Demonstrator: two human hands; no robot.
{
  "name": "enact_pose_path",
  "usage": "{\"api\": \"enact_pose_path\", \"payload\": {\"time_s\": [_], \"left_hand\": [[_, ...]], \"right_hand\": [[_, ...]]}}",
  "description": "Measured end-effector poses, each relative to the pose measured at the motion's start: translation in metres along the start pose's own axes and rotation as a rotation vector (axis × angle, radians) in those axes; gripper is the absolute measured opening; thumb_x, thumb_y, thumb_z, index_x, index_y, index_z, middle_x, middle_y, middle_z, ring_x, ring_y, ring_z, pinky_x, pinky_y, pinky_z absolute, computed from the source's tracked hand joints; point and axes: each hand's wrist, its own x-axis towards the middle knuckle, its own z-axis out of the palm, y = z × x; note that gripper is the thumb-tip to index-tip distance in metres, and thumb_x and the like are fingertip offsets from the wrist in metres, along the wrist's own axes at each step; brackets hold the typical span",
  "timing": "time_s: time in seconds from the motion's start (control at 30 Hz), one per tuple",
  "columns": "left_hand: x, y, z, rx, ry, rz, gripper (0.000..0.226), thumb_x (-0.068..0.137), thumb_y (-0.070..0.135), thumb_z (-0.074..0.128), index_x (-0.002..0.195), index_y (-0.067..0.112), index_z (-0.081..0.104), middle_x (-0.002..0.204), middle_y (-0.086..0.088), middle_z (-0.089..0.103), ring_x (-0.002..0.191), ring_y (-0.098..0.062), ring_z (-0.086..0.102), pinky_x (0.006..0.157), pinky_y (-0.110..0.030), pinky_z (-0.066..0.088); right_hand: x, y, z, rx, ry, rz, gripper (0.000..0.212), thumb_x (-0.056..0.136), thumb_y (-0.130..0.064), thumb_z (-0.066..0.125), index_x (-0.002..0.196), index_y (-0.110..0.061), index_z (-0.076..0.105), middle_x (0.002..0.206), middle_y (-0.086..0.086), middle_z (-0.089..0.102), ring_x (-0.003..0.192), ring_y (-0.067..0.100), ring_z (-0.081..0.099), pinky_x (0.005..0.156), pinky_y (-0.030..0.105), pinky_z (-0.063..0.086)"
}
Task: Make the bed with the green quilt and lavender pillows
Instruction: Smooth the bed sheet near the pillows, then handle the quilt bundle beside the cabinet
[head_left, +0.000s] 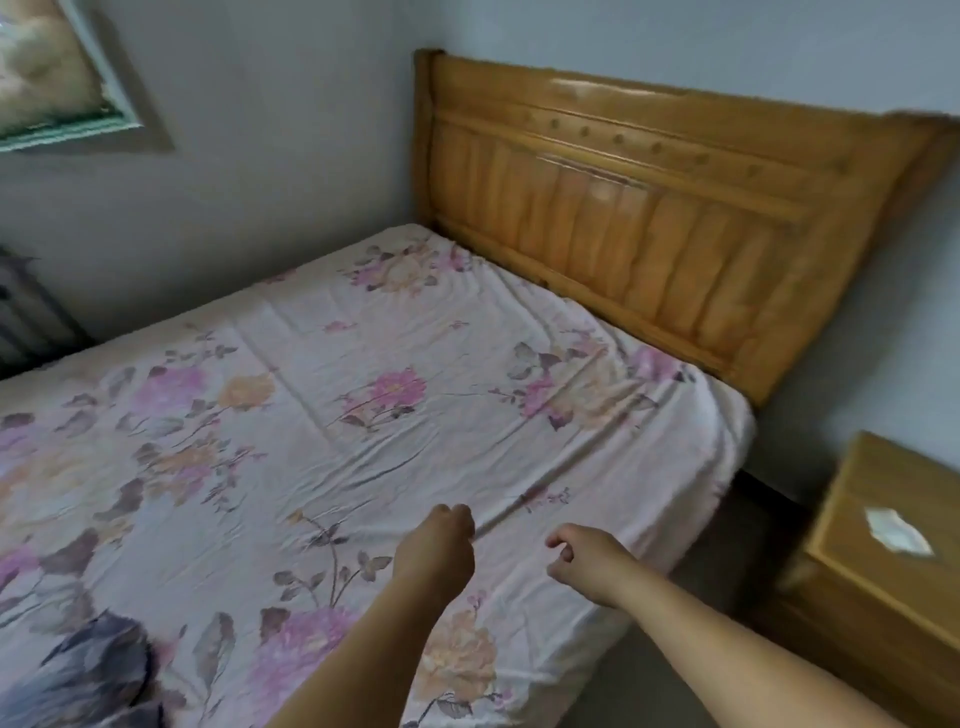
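Creased floral bedsheet, slatted wooden headboard

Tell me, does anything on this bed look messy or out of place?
Yes. The floral sheet is rumpled, with long creases running from the headboard end toward the left hand and right hand. No green quilt or lavender pillows are in view. A crumpled white scrap lies on the bedside cabinet.

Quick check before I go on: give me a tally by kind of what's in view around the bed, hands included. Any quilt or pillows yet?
Hands: 2, left hand, right hand
Floral sheet: 1
Wooden headboard: 1
Wooden nightstand: 1
Framed picture: 1
Green quilt: 0
Lavender pillows: 0
Total: 6
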Motion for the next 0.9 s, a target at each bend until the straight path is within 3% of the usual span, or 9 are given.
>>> {"api": "enact_pose_path", "payload": {"time_s": [0.1,0.17,0.23,0.33,0.43,0.57,0.7,0.8,0.9], "left_hand": [[0.001,-0.006,0.012,-0.057,-0.094,0.101,0.024,0.094,0.015,0.044,0.116,0.019,0.054,0.119,-0.003,0.05,0.097,-0.023,0.058,0.077,-0.028,0.045],[-0.004,-0.011,0.023,-0.046,-0.17,0.174,0.025,0.093,0.02,0.047,0.117,0.019,0.055,0.118,-0.003,0.052,0.092,-0.022,0.059,0.078,-0.027,0.047],[-0.009,-0.014,0.034,-0.033,-0.23,0.239,0.026,0.094,0.025,0.049,0.119,0.019,0.055,0.118,-0.004,0.057,0.099,-0.021,0.059,0.081,-0.027,0.046],[-0.024,-0.004,0.054,0.007,-0.308,0.315,0.028,0.096,0.031,0.049,0.12,0.018,0.054,0.12,-0.005,0.058,0.104,-0.022,0.059,0.082,-0.027,0.044],[-0.051,0.023,0.079,0.028,-0.357,0.414,0.023,0.097,0.03,0.046,0.113,0.018,0.056,0.112,-0.006,0.062,0.096,-0.023,0.059,0.08,-0.028,0.046],[-0.089,0.067,0.106,0.164,-0.426,0.614,0.024,0.099,0.028,0.04,0.1,0.011,0.058,0.11,-0.011,0.063,0.103,-0.028,0.058,0.084,-0.031,0.045],[-0.157,0.129,0.141,0.332,-0.488,0.822,0.033,0.1,0.03,0.035,0.098,0.009,0.06,0.11,-0.014,0.063,0.103,-0.03,0.058,0.085,-0.033,0.046],[-0.22,0.166,0.169,0.486,-0.507,0.97,0.032,0.099,0.037,0.034,0.082,0.019,0.054,0.104,-0.01,0.064,0.097,-0.026,0.059,0.078,-0.031,0.046],[-0.296,0.203,0.195,0.642,-0.449,1.148,0.035,0.098,0.042,0.033,0.091,0.021,0.06,0.1,-0.004,0.062,0.095,-0.022,0.06,0.076,-0.028,0.044]], "right_hand": [[-0.017,0.017,0.022,0.191,0.184,0.175,0.031,0.085,-0.015,0.062,0.116,-0.016,0.059,0.1,-0.001,0.054,0.089,0.013,0.053,0.076,0.019,0.041],[-0.034,0.027,0.045,0.338,0.327,0.282,0.014,0.081,-0.007,0.063,0.091,-0.017,0.064,0.09,0.0,0.057,0.086,0.015,0.055,0.074,0.02,0.043],[-0.05,0.036,0.069,0.413,0.444,0.315,0.024,0.08,-0.006,0.065,0.068,-0.025,0.057,0.077,-0.002,0.059,0.083,0.017,0.057,0.072,0.023,0.047],[-0.087,0.05,0.097,0.413,0.506,0.331,0.011,0.086,-0.019,0.064,0.075,-0.02,0.063,0.076,-0.003,0.062,0.079,0.013,0.054,0.06,0.018,0.039],[-0.131,0.072,0.113,0.452,0.605,0.36,0.014,0.09,-0.025,0.06,0.089,-0.013,0.067,0.086,0.001,0.066,0.08,0.012,0.054,0.064,0.023,0.034],[-0.186,0.105,0.119,0.524,0.766,0.461,0.027,0.093,-0.027,0.054,0.067,-0.026,0.047,0.064,-0.011,0.047,0.078,0.013,0.05,0.063,0.023,0.028],[-0.278,0.158,0.139,0.646,0.933,0.571,0.015,0.094,-0.026,0.051,0.082,-0.018,0.055,0.077,-0.002,0.054,0.079,0.016,0.049,0.065,0.025,0.031],[-0.346,0.199,0.17,0.758,1.039,0.706,0.025,0.093,-0.026,0.048,0.071,-0.015,0.047,0.074,0.007,0.053,0.071,0.021,0.047,0.062,0.03,0.033],[-0.425,0.24,0.212,0.791,1.137,0.852,0.037,0.091,-0.024,0.046,0.058,-0.015,0.033,0.057,0.006,0.037,0.055,0.019,0.034,0.052,0.034,0.025]]}}
